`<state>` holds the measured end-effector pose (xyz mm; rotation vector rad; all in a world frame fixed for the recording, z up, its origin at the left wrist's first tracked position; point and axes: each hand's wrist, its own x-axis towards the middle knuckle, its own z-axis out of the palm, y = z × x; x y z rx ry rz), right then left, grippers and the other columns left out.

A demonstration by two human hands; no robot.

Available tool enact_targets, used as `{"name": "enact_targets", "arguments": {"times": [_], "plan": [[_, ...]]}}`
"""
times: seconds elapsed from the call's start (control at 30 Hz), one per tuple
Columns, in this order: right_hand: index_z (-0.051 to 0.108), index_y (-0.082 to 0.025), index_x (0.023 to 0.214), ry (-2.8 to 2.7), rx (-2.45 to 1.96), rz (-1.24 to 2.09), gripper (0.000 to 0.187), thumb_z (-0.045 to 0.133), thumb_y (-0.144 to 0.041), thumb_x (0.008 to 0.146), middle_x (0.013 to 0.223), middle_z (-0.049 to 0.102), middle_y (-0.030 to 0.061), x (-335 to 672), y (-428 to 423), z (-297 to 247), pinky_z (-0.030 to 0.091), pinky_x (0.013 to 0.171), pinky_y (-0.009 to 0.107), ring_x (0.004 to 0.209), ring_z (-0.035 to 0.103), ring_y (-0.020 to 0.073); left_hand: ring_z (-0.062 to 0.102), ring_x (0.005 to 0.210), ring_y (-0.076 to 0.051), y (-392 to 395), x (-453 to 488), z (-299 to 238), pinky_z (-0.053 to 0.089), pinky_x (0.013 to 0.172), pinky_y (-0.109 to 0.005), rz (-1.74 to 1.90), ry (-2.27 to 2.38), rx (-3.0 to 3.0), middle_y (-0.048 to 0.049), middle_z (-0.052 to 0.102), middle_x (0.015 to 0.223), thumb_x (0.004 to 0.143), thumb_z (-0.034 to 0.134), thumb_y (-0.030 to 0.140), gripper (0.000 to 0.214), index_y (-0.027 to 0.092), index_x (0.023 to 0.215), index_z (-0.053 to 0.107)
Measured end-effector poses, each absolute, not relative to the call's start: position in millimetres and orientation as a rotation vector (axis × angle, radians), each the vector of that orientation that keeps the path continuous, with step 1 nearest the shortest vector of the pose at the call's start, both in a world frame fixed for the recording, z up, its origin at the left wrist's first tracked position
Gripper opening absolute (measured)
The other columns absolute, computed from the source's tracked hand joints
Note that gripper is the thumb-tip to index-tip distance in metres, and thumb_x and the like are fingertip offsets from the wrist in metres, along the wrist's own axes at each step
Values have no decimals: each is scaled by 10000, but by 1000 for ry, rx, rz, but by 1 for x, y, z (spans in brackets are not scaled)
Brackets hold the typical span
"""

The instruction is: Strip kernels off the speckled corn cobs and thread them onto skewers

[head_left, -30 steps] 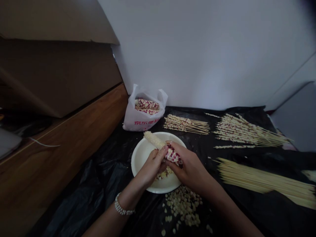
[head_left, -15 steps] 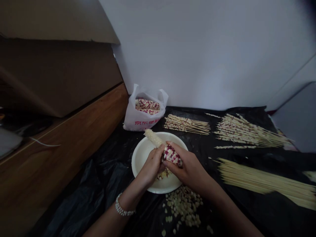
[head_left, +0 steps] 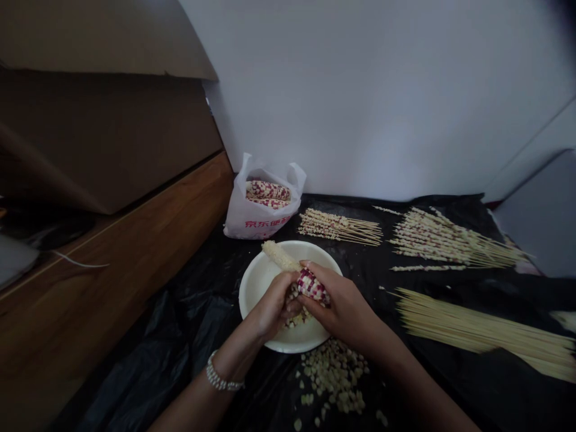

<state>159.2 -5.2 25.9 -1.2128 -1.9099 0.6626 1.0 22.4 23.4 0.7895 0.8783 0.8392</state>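
Note:
My right hand (head_left: 344, 306) is closed around the kernelled end of a corn cob (head_left: 310, 284) with red and white kernels; the bare stripped end of the cob points up and left over a white plate (head_left: 256, 287). My left hand (head_left: 272, 307) pinches at the cob where the kernels start, fingers curled against it. A small heap of loose kernels (head_left: 297, 316) lies in the plate under the hands. More loose kernels (head_left: 335, 375) lie scattered on the black plastic sheet (head_left: 189, 318) in front of the plate.
A white plastic bag (head_left: 261, 210) with more corn cobs stands behind the plate. Skewers threaded with kernels (head_left: 339, 227) and another pile (head_left: 443, 243) lie at the back. Bare bamboo skewers (head_left: 481, 330) lie at the right. A wooden ledge (head_left: 112, 264) and cardboard box (head_left: 99, 120) are at the left.
My left hand has slid down from the cob's top side to lower on its near side, thumb curling under. The cob and right hand have barely shifted.

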Motion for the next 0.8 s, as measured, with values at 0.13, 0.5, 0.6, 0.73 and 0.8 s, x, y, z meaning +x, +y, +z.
{"name": "enact_targets", "arguments": {"times": [0.13, 0.5, 0.6, 0.73, 0.8], "plan": [[538, -185, 1380, -1875, -1213, 681, 484, 599, -314, 917, 1299, 683, 145, 162, -4, 27, 490, 1051, 493, 1204, 646, 289, 196, 446, -40, 23, 2, 31, 47, 445, -217, 787, 834, 713, 64, 393, 526, 649, 701, 317, 244, 187, 681, 497], [540, -172, 1345, -1828, -1202, 755, 453, 600, -272, 907, 1249, 702, 128, 160, -5, 35, 526, 977, 435, 1115, 677, 258, 299, 447, -53, 18, 9, 26, 174, 454, -230, 861, 961, 878, 64, 424, 565, 740, 754, 624, 494, 181, 784, 538], [542, -181, 1335, -1827, -1207, 761, 443, 608, -274, 907, 1264, 694, 127, 157, -6, 34, 524, 984, 431, 1121, 673, 258, 499, 592, -116, 18, 11, 25, 363, 539, -231, 941, 1023, 913, 0, 574, 700, 738, 734, 647, 514, 165, 837, 588], [542, -198, 1324, -1808, -1191, 789, 431, 615, -294, 910, 1219, 710, 109, 158, -6, 36, 537, 957, 422, 1072, 687, 251, 601, 808, -200, 18, 9, 24, 469, 691, -277, 999, 1091, 1006, -63, 666, 853, 779, 683, 660, 523, 155, 915, 663], [536, -190, 1331, -1803, -1196, 796, 443, 617, -315, 914, 1223, 708, 116, 158, -6, 36, 536, 957, 426, 1072, 686, 254, 605, 808, -205, 18, 7, 23, 465, 677, -276, 986, 1092, 994, -66, 668, 846, 790, 664, 674, 532, 160, 925, 670]]}}
